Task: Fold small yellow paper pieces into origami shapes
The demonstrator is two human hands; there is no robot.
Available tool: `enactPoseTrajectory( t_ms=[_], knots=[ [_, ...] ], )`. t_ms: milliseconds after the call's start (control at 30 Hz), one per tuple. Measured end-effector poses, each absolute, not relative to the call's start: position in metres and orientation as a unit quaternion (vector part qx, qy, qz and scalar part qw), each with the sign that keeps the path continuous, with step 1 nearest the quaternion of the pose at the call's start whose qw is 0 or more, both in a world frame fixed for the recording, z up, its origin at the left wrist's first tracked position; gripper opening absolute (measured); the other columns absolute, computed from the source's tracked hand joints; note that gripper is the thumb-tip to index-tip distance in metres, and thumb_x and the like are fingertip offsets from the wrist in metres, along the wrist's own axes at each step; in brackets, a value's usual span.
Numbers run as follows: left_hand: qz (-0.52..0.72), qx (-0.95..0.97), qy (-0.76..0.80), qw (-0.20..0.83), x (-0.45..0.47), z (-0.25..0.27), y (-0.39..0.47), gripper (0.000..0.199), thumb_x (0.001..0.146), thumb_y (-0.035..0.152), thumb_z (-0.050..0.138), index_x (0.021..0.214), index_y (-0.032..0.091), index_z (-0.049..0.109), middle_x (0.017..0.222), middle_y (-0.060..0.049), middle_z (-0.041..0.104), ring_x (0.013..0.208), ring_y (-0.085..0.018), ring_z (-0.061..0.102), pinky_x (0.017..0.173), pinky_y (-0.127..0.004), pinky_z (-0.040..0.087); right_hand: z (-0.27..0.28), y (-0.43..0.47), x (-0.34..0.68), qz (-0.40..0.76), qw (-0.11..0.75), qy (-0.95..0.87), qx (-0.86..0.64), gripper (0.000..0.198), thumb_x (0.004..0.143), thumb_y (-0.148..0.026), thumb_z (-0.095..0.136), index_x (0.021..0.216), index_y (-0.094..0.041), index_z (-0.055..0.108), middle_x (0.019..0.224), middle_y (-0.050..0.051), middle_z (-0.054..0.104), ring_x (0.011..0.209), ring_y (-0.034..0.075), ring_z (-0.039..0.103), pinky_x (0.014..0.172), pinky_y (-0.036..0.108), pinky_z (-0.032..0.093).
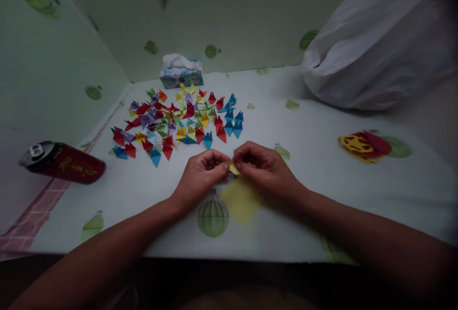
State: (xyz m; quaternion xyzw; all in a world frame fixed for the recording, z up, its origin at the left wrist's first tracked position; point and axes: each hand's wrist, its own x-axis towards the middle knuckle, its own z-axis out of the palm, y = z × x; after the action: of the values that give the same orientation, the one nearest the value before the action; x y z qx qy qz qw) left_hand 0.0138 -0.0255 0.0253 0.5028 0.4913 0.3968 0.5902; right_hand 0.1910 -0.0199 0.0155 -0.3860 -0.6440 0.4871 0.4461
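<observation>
Left hand (202,172) and right hand (263,167) — fingertips pressed together — pinch one small yellow paper piece (234,167) near the table (315,157)'s front edge.

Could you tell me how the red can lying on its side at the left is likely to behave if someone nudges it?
The red can lies on its side on the table, so a sideways push would probably set it rolling. It sits near the table's left edge, so it might roll off. Its smooth, glossy wall could be slippery to pinch. Whether it is full or empty cannot be told.

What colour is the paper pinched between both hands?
Yellow paper, held by left hand and right hand; head view.
</observation>
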Motion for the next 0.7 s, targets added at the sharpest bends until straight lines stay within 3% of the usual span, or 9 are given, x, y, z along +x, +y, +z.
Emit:
enactPoseTrajectory(
  t_ms=[200, 700],
  knots=[
    [0.403, 0.498, 0.489, 0.592, 0.0126, 0.0260, -0.0258, 0.015, 0.075, 0.025, 0.074, 0.082, 0.014, 0.067, 0.062, 0.000, 0.067, 0.058, -0.011, 0.061, 0.061, -0.022, 0.048, 0.0117, -0.0184, 0.1925, 0.519, 0.452, -0.618, -0.379, 0.006, 0.081, -0.020, 0.066, 0.076, -0.020, 0.063, 0.077, 0.000, 0.060, 0.073, 0.015, 0.054, 0.068, 0.030, 0.041],
    [0.411, 0.439, 0.460, 0.653, 0.0102, 0.0185, -0.0223, 0.015, 0.074, 0.024, 0.075, 0.083, 0.014, 0.069, 0.064, 0.000, 0.068, 0.059, -0.010, 0.063, 0.064, -0.022, 0.051, 0.0093, -0.0147, 0.1960, 0.394, 0.455, -0.719, -0.349, 0.014, 0.084, -0.011, 0.058, 0.077, -0.022, 0.063, 0.080, 0.002, 0.059, 0.079, 0.018, 0.057, 0.073, 0.034, 0.043]
  ],
)
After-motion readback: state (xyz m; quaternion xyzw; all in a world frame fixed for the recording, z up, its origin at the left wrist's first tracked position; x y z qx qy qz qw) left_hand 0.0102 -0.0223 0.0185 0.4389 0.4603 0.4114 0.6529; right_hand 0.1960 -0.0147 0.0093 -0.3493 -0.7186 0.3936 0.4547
